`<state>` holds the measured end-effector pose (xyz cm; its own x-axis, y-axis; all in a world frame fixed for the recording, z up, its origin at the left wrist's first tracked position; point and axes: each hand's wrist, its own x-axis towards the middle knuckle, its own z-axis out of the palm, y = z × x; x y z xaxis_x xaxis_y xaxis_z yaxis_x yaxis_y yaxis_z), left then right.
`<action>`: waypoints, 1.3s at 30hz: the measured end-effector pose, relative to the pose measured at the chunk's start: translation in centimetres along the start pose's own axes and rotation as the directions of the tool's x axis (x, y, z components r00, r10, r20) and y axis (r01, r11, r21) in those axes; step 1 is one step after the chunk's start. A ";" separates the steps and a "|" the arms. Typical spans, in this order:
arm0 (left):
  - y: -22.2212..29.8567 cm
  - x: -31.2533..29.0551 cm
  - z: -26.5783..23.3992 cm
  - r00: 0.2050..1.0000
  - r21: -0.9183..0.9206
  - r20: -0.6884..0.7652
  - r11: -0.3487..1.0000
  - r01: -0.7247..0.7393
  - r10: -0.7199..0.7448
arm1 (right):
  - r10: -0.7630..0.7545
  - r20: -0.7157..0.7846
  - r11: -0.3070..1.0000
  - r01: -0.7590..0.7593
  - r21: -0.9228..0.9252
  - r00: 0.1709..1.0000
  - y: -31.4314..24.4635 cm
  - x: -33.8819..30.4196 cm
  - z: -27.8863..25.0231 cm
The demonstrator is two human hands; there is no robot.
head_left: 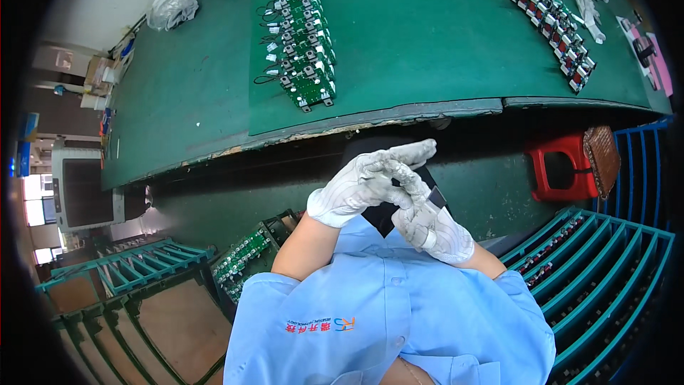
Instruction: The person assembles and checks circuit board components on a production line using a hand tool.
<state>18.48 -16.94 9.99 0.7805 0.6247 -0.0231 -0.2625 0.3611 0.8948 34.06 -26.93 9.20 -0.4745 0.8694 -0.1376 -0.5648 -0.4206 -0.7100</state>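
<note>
Both of my hands wear whitish work gloves with grey, soiled fingers, and they meet in front of my body, below the table edge. My left hand [363,184] has its fingers stretched out to the right. Against its palm and fingers press the bent fingers of my right hand [433,229]. A small dark flat piece [437,198] shows beside the right hand; whether it is held there I cannot tell. On the table stands a row of green circuit boards [306,89] with black leads and white connectors. Farther right runs a row of red-and-silver component assemblies [545,18].
The green-topped table [413,50] has a worn front edge. A red stool [563,167] stands at the right, near a teal slotted rack [613,264]. Lower left are more racks [135,314] and a stack of green boards [242,253]. White plastic bags [174,7] lie far left.
</note>
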 end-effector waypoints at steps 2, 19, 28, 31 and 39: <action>-0.6 -0.1 -0.5 0.997 -0.118 0.038 0.990 0.073 -0.069 | 0.012 -0.026 0.999 -0.013 -0.039 1.000 0.0 -0.1 -0.1; -0.1 -0.9 0.0 0.975 0.167 0.076 0.966 0.196 -0.211 | -0.165 0.059 0.807 0.169 -0.566 0.985 1.6 -0.3 -0.5; -0.9 -0.7 0.3 0.969 0.212 0.145 0.963 0.165 -0.198 | -0.251 0.077 0.865 0.259 -0.431 0.965 2.1 0.2 0.1; -1.7 0.9 2.2 0.949 0.344 -0.020 0.889 0.302 -0.314 | -0.453 -0.073 0.767 0.346 -0.541 0.889 2.8 0.4 -1.6; -6.1 10.1 1.1 0.982 0.873 0.179 0.469 -0.134 -0.053 | -0.637 -0.561 0.759 0.555 -0.341 0.529 4.0 -5.9 -5.7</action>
<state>28.55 -13.61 4.82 0.8824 0.4705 0.0099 0.2676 -0.5191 0.8117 38.43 -32.24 3.19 0.4877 0.8730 -0.0072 -0.4620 0.2510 -0.8506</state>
